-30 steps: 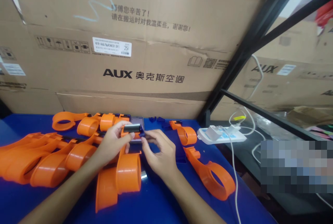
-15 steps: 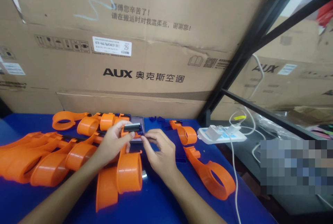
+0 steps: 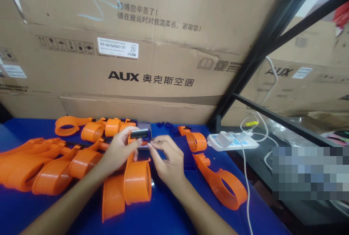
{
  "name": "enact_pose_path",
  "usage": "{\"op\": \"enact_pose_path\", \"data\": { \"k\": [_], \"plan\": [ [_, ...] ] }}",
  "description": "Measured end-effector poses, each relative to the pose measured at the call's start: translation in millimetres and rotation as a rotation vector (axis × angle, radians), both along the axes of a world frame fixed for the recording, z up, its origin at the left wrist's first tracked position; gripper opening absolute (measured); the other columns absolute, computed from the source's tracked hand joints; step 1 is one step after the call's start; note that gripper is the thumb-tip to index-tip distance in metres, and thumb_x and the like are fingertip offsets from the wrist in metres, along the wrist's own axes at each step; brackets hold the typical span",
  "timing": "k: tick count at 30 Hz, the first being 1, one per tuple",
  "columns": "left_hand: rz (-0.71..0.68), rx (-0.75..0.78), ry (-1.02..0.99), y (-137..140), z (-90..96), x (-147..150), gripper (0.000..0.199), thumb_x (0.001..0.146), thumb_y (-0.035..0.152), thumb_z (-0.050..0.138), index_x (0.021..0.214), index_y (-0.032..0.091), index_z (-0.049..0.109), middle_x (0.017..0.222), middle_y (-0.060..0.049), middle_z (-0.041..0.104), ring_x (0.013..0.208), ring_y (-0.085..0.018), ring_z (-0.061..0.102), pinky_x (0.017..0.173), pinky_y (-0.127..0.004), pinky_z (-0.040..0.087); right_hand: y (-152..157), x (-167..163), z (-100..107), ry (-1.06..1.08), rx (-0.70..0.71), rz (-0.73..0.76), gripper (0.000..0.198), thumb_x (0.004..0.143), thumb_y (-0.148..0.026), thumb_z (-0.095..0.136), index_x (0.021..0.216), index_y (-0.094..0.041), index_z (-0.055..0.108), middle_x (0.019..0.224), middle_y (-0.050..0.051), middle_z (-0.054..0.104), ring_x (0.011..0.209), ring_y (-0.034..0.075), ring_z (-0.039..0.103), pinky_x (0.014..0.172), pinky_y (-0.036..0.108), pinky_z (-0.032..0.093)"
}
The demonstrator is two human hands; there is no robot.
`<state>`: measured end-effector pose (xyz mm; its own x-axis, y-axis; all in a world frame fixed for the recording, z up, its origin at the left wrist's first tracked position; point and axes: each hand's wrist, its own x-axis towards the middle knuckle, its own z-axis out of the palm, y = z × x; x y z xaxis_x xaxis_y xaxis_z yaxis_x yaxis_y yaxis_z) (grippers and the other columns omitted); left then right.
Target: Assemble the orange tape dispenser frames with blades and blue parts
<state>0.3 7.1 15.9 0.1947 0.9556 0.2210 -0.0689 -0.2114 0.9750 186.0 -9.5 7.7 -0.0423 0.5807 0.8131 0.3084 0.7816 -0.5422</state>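
Observation:
My left hand (image 3: 124,147) is closed around the neck of an orange plastic tape dispenser (image 3: 137,182). Its ring hangs down towards me, and at its head sit a dark strip with a silvery edge and a dark blue piece. At the right end of that head, my right hand (image 3: 167,158) has thumb and forefinger pinched together. Whatever lies between those fingertips is too small to make out. Another orange dispenser (image 3: 113,196) lies just under the held one, partly covered by it.
Several orange dispensers (image 3: 51,176) crowd the left of the blue table (image 3: 207,206), with others (image 3: 226,187) to the right. Small dark blue pieces (image 3: 169,125) and a flat grey rectangular thing (image 3: 144,126) lie behind my hands. A white power strip (image 3: 231,142) trails cables; cardboard (image 3: 163,46) stands behind.
The held dispenser's ring has shifted slightly right, and its head has tilted a little. Both hands stay almost in place, the right fingertips still at the head.

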Motion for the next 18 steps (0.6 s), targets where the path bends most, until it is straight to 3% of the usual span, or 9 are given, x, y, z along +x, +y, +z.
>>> {"op": "enact_pose_path", "data": {
  "k": [11,16,18],
  "plan": [
    [0.008,-0.017,-0.026,-2.9,7.4,0.4,0.04,0.089,0.035,0.074,0.124,0.023,0.059,0.081,0.004,0.066,0.048,-0.012,0.061,0.058,-0.029,0.054,-3.4,-0.3,6.1,0.089,-0.096,0.052,0.005,0.095,-0.022,0.07,0.094,-0.023,0.075,0.098,0.009,0.071,0.091,0.023,0.071,0.082,0.038,0.059],
    [-0.137,-0.135,-0.117,-15.9,23.9,0.7,0.066,0.09,0.038,0.073,0.148,0.023,0.045,0.067,0.001,0.07,0.055,-0.022,0.071,0.061,-0.034,0.059,3.5,5.8,9.0,0.296,-0.327,0.224,0.027,0.101,-0.04,0.061,0.122,-0.024,0.068,0.106,0.008,0.072,0.096,0.022,0.072,0.087,0.038,0.061],
    [-0.192,-0.209,-0.13,-19.1,28.0,0.6,0.077,0.09,0.041,0.075,0.155,0.025,0.037,0.071,-0.002,0.074,0.06,-0.025,0.075,0.058,-0.034,0.059,7.2,10.3,10.9,0.314,-0.406,0.326,0.038,0.103,-0.05,0.056,0.129,-0.024,0.064,0.109,0.009,0.072,0.099,0.023,0.072,0.089,0.039,0.06]
  ]
}}
